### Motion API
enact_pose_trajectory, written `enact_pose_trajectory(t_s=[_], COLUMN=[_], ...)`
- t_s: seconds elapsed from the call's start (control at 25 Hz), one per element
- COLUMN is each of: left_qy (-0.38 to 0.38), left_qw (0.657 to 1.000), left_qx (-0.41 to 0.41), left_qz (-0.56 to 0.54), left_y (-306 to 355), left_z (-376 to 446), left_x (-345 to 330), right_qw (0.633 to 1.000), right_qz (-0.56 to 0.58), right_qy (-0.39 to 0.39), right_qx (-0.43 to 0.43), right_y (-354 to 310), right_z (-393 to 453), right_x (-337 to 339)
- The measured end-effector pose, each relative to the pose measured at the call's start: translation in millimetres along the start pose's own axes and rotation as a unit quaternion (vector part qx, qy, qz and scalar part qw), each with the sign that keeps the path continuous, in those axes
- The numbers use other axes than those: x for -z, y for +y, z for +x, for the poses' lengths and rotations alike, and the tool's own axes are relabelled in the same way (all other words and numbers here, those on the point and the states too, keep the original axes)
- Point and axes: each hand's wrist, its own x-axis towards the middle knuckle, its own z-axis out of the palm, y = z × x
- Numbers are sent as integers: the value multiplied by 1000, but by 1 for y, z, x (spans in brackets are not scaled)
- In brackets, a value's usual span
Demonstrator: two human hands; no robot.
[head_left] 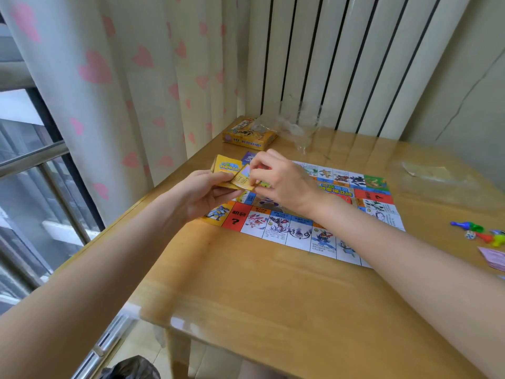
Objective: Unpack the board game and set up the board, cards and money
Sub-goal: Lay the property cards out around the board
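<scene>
Head view, looking down over my forearms at the wooden table: my left hand is curled around a stack of yellow cards, thumb on top and fingers underneath, holding it above the near-left corner of the game board. My right hand reaches across from the other side and pinches one card at the top of that stack between thumb and fingertips (its face shows a printed table, too small to read). That card sits tilted, partly overlapping the stack.

The board lies flat and unfolded on the table, its squares printed with creatures and red question-mark spaces. Beyond it, near the curtain, sits the yellow game box, with crumpled clear plastic wrapping just beside it and partly over it. Another sheet of clear plastic lies at the far right of the table. At the right edge are coloured pawns and a die close together, and nearer to me a pinkish pile of paper money, cut off by the frame.
</scene>
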Motion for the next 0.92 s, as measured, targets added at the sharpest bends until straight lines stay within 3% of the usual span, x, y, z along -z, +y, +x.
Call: enact_pose_trajectory(t_s=[0.16,0.24,0.36,0.52,0.68,0.92], left_qy=[27,28,11,-8,-1,96], left_qw=[999,998,996,993,990,987], left_qx=[-19,-34,-42,-55,-74,-121], left_qz=[31,44,72,105,123,48], left_y=[-3,-3,-3,-3,1,18], left_z=[0,-2,-5,-7,-10,2], left_x=[-4,-6,-9,-13,-16,2], right_qw=[991,973,927,847,805,724], right_qz=[42,113,200,352,392,393], right_qy=[-79,-43,16,-9,-12,76], right_qx=[-99,-196,-318,-398,-446,-561], right_y=[12,12,8,0,2,28], right_z=[-7,-6,-3,2,1,5], right_x=[12,20,29,36,45,44])
